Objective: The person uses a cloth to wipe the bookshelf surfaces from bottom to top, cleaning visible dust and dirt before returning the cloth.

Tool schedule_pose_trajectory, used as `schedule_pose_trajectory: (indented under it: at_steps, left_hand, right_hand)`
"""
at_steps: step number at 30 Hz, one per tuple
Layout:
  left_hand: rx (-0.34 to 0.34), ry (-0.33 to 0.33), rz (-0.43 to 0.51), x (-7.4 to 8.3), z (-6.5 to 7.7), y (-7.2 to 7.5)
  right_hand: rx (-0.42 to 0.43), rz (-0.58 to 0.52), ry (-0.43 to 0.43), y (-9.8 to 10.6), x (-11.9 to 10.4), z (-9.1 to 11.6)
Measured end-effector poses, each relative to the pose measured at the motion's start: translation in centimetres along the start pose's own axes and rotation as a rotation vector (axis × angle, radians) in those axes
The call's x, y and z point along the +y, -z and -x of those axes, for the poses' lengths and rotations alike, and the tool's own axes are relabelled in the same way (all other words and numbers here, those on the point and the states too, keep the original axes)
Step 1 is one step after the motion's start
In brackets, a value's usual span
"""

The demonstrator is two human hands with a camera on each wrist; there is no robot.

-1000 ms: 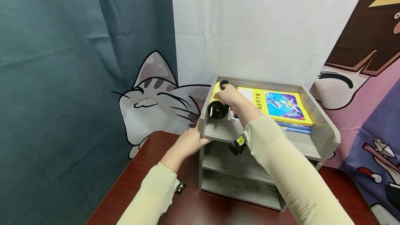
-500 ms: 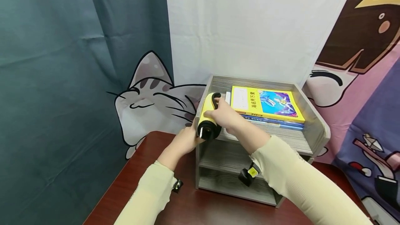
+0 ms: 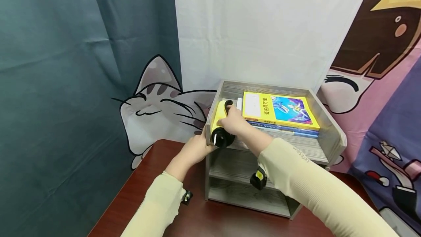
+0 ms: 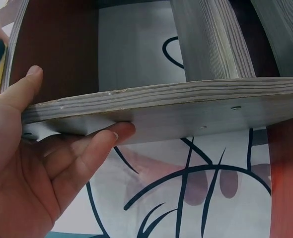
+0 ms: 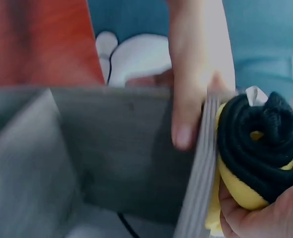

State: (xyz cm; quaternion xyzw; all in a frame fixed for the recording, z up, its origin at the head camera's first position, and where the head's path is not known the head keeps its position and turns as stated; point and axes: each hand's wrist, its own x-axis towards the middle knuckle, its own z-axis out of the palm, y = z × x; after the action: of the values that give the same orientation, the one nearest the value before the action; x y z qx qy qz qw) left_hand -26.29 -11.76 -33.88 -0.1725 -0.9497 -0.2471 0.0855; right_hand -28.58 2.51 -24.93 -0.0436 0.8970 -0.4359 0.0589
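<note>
My right hand grips a soft yellow-and-black plush toy at the left end of the shelf unit's top tier. Its black front end hangs at the tier's front edge. The right wrist view shows a black coiled fabric end with a white tag, close against the top board. My left hand holds the grey wood-grain shelf unit at its upper left corner. In the left wrist view the thumb lies inside the side panel and the fingers outside it.
A yellow book lies flat on thin blue books on the top tier. Raised side boards bound that tier. Below are lower shelves. The unit stands on a reddish-brown table; printed curtains hang behind.
The plush toy, in my right hand, has come forward from the back left of the top tier to its front edge. My left hand stays on the corner. The head view has shifted slightly.
</note>
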Motion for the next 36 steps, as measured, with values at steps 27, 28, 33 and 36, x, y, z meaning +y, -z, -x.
schedule_pose_trajectory:
  at_steps: [27, 28, 33, 36]
  left_hand:
    - [0.087, -0.009, -0.020, 0.3, 0.6, -0.9]
    - [0.087, -0.005, -0.020, 0.2, 0.6, -0.9]
    - [0.096, -0.005, -0.019, 0.1, 0.5, -0.8]
    - [0.098, -0.004, -0.020, 0.2, 0.5, -0.8]
  right_hand:
    - [0.080, 0.193, -0.021, 3.0, -0.3, -8.9]
    - [0.086, 0.185, -0.021, 3.1, -0.4, -9.1]
    - [0.146, -0.003, -0.044, 4.2, -1.4, -9.2]
    - [0.177, -0.132, -0.010, 5.4, -2.3, -9.1]
